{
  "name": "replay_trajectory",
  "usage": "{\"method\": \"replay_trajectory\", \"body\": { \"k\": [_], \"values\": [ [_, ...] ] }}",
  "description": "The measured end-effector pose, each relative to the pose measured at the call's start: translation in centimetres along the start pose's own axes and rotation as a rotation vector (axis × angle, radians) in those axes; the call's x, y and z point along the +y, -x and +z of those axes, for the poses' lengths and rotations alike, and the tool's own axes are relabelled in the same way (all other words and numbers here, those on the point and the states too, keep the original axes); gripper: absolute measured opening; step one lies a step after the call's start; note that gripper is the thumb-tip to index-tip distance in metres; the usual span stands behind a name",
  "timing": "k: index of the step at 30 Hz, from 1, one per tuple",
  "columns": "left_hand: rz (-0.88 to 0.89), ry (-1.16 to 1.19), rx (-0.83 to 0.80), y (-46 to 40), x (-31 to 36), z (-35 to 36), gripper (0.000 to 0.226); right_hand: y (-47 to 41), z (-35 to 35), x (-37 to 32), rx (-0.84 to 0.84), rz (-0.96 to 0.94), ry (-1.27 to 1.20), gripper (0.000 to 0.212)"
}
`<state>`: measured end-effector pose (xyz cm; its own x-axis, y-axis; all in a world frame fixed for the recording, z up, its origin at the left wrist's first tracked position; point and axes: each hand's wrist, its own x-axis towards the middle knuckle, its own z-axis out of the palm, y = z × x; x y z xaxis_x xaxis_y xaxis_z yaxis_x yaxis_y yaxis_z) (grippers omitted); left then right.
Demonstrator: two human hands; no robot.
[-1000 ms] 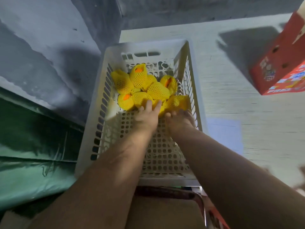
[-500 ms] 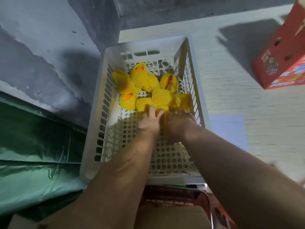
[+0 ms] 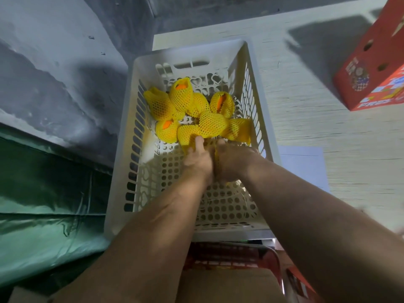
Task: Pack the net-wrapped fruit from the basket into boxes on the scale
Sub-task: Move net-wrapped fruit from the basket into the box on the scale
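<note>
A white plastic basket (image 3: pixel 119 171) holds several fruits in yellow foam net (image 3: pixel 213 123), bunched at its far end; orange skin shows through some net openings. Both my hands are inside the basket, pressed side by side at the near edge of the pile. My left hand (image 3: pixel 197 159) grips the net of the nearest fruit (image 3: pixel 185 134), one finger stretched up onto it. My right hand (image 3: pixel 235 160) is curled over another net-wrapped fruit, with yellow showing between the hands and under the palm. No scale is visible.
A red printed fruit box (image 3: pixel 371 71) stands on the pale table at the far right. A light sheet of paper (image 3: pixel 306 162) lies right of the basket. Green tarp (image 3: pixel 43 193) covers the left. A red crate (image 3: pixel 229 252) and brown cardboard (image 3: pixel 225 285) sit below the basket.
My two hands have drawn together and closed on the nearest fruits, pulling them slightly toward me. The other fruits have shifted a little.
</note>
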<state>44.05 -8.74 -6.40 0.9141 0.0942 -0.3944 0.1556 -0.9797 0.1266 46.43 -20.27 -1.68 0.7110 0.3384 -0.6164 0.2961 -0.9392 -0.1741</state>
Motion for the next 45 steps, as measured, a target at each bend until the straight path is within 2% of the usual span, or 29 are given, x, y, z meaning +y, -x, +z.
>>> {"method": "replay_trajectory", "body": {
  "k": [3, 6, 8, 11, 16, 18, 19, 21, 23, 24, 27, 28, 30, 32, 34, 36, 38, 39, 43, 45],
  "values": [
    [-0.010, -0.049, 0.001, 0.8, -0.2, -2.6, 0.071, 0.0, -0.1, -0.3, 0.088, -0.082, -0.017, 0.091],
    [-0.095, 0.023, 0.051, 2.8, -1.7, -5.4, 0.073, 1.2, -1.0, -0.9, 0.137, -0.213, -0.087, 0.102],
    [-0.107, 0.184, 0.120, 4.7, -3.0, -7.5, 0.075, 3.1, -1.9, -1.3, 0.188, -0.264, -0.263, 0.100],
    [-0.071, 0.512, 0.301, 8.7, -4.2, -11.1, 0.070, 7.5, -3.6, -2.2, 0.360, -0.337, -0.519, 0.090],
    [0.148, 0.849, 0.624, 19.1, -7.3, -16.4, 0.054, 18.5, -7.0, -5.6, 0.608, -0.580, -0.703, 0.061],
    [0.304, 1.113, 0.601, 24.3, -9.3, -16.6, 0.043, 24.1, -6.4, -7.2, 0.686, -0.622, -0.743, 0.058],
    [0.288, 1.248, 0.574, 26.8, -10.4, -15.9, 0.044, 26.6, -5.4, -7.9, 0.709, -0.630, -0.787, 0.056],
    [0.096, 1.414, 0.447, 31.6, -12.4, -13.6, 0.057, 31.0, -2.3, -9.2, 0.764, -0.600, -0.885, 0.053],
    [-0.077, 1.336, 0.303, 35.4, -13.7, -11.2, 0.076, 34.1, 1.7, -10.2, 0.827, -0.516, -0.941, 0.050],
    [-0.089, 1.214, 0.231, 36.8, -14.0, -10.4, 0.077, 35.2, 3.7, -10.8, 0.856, -0.449, -0.955, 0.051],
    [0.041, 0.913, -0.052, 40.4, -14.4, -10.1, 0.087, 37.0, 8.8, -12.5, 0.885, -0.227, -1.079, 0.063],
    [0.083, 0.861, -0.054, 41.1, -14.6, -10.1, 0.085, 37.5, 10.1, -12.9, 0.886, -0.166, -1.076, 0.067],
    [0.179, 0.824, 0.054, 42.2, -15.4, -10.1, 0.070, 38.3, 11.8, -13.9, 0.917, -0.088, -0.961, 0.071],
    [0.250, 0.877, 0.156, 43.5, -16.4, -10.0, 0.052, 39.5, 12.4, -15.3, 0.946, -0.120, -0.970, 0.067],
    [0.327, 0.954, 0.143, 44.7, -17.1, -9.5, 0.046, 40.6, 12.5, -17.1, 0.956, -0.186, -1.084, 0.061],
    [0.427, 1.024, 0.029, 46.1, -17.6, -9.1, 0.051, 41.5, 12.3, -19.4, 0.951, -0.240, -1.127, 0.048],
    [0.502, 1.023, -0.048, 47.4, -18.0, -8.8, 0.067, 42.0, 12.2, -21.7, 0.941, -0.281, -1.124, 0.038],
    [0.519, 1.016, -0.054, 47.9, -18.3, -8.6, 0.077, 42.2, 12.2, -22.8, 0.933, -0.310, -1.131, 0.040],
    [0.537, 1.113, 0.014, 49.0, -19.7, -7.9, 0.091, 42.9, 12.4, -25.5, 0.872, -0.371, -1.189, 0.051],
    [0.548, 1.181, -0.001, 49.5, -20.3, -7.4, 0.095, 43.5, 12.5, -26.2, 0.828, -0.396, -1.205, 0.055]
  ]
}}
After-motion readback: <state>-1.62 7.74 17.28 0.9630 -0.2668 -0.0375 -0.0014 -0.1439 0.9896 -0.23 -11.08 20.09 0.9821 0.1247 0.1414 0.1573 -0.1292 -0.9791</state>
